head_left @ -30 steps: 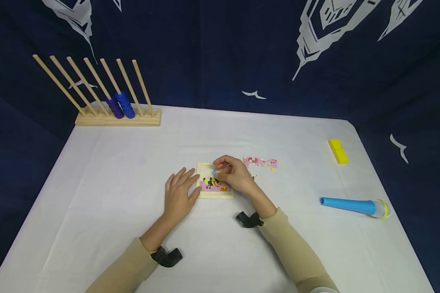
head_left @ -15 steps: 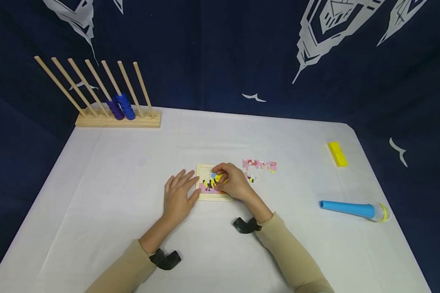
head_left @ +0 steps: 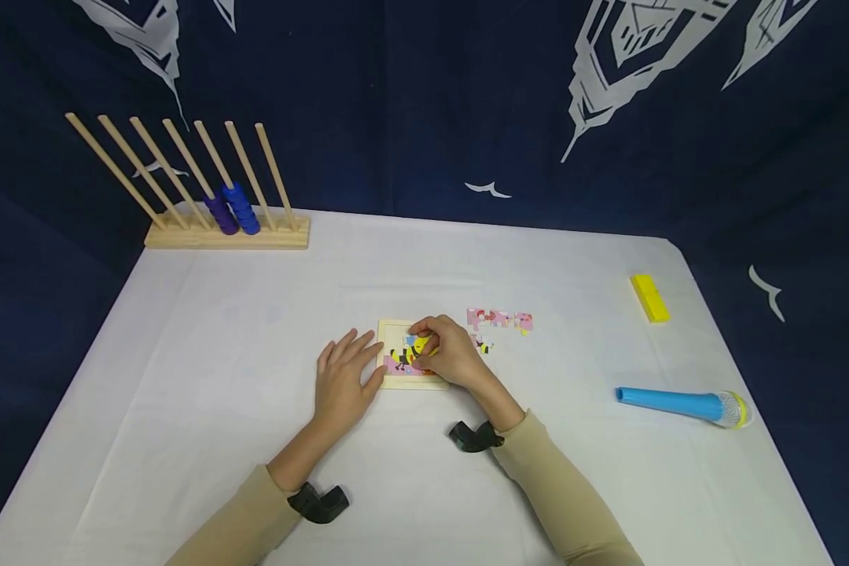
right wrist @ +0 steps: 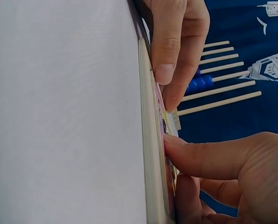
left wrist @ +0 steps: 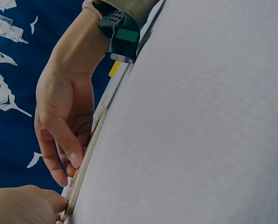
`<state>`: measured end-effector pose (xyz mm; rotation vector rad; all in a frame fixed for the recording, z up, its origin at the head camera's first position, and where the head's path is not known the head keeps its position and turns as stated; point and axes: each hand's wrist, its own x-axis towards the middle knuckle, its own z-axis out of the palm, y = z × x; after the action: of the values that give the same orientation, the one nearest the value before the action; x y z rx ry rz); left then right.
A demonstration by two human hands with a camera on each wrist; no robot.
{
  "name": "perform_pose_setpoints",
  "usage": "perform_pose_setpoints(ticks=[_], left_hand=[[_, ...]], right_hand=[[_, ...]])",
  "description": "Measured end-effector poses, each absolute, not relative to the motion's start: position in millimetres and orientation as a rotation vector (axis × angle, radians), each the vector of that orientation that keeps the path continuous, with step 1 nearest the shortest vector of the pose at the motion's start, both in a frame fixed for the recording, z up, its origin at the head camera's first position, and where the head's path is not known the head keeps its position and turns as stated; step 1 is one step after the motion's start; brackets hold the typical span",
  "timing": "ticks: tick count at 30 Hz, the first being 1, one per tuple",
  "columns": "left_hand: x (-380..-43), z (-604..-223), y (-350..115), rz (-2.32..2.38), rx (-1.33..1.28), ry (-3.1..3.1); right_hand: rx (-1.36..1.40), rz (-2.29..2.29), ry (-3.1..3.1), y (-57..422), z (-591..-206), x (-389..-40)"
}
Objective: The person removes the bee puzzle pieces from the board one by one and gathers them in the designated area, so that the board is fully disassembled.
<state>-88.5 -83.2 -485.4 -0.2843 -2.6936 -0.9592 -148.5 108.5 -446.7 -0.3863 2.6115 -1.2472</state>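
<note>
A small wooden puzzle tray (head_left: 412, 386) lies mid-table, with a bee picture (head_left: 399, 363) partly laid in it. My left hand (head_left: 342, 383) rests flat beside it, fingers spread, thumb and fingertips at its left rim. Over the right half of the tray, my right hand (head_left: 458, 355) has thumb and fingers curled down on a yellow and blue puzzle piece (head_left: 420, 343), whose right part the fingers hide. In the right wrist view, the right thumb (right wrist: 176, 144) sits right at the picture surface, just inside the tray's wooden edge (right wrist: 150, 140).
Several loose pink puzzle pieces (head_left: 498, 318) lie right of the tray, and a bee-printed piece (head_left: 483, 344) is below them. A peg stand (head_left: 226, 238) with blue and purple beads stands back left. A yellow block (head_left: 650, 299) and blue toy microphone (head_left: 672, 402) lie at right.
My right hand has come slightly down and toward me over the tray, bringing the yellow and blue piece against the bee picture. In the last half second both hands have hardly moved.
</note>
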Motion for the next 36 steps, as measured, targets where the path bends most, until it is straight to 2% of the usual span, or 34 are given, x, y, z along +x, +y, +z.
perform_pose_setpoints(ticks=[36], left_hand=[[-88.6, -485.4, -83.1, -0.946, -0.287, -2.695]], right_hand=[[-0.378, -1.144, 2.652, 104.3, -445.3, -147.5]])
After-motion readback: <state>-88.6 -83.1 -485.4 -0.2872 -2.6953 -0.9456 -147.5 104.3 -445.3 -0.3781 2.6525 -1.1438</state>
